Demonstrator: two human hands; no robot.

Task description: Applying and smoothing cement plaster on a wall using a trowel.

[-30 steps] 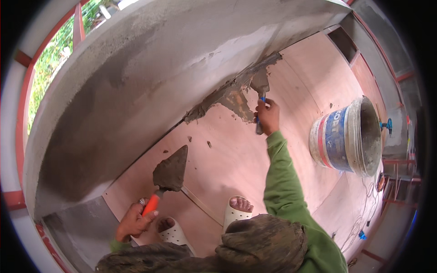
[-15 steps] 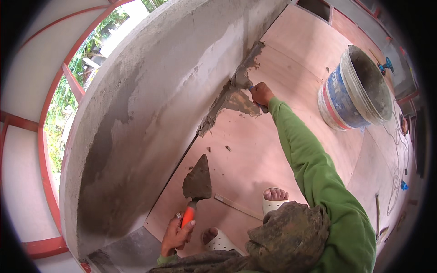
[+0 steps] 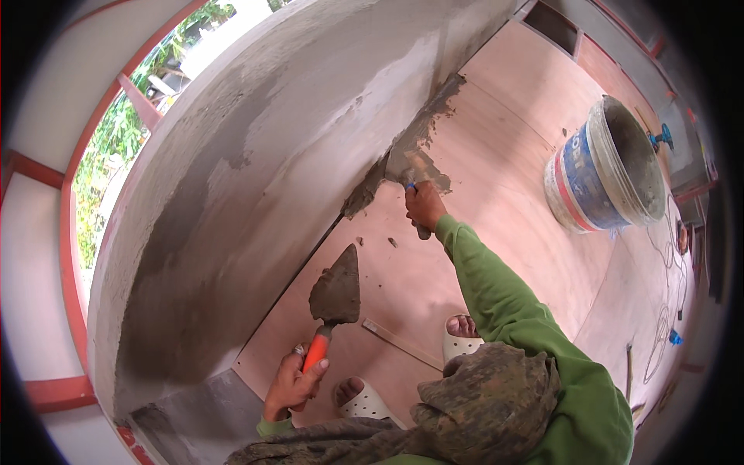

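My left hand [image 3: 297,381] is wrapped round the orange handle of a pointing trowel [image 3: 337,291]. Grey mortar coats its pointed blade, which is held above the pink boards. Farther forward, my right hand [image 3: 425,204] grips a second trowel [image 3: 422,232] by its dark handle. That tool's blade is smeared grey and hard to tell from the mortar; it lies at the foot of the wall. A rough strip of wet mortar [image 3: 439,116] runs along the joint between the plastered wall [image 3: 256,194] and the board floor [image 3: 496,147].
A mortar-stained bucket [image 3: 587,174] stands at the right. Small mortar crumbs [image 3: 392,242] and a thin wooden strip [image 3: 403,346] lie on the boards near my white clogs [image 3: 364,403]. Along the right edge lies a loose cable [image 3: 661,333]. A red-framed opening is beyond the wall.
My right hand has drawn its trowel back toward me and slightly left, the blade turning toward the wall joint. My left hand still holds the pointing trowel. The view has shifted a little.
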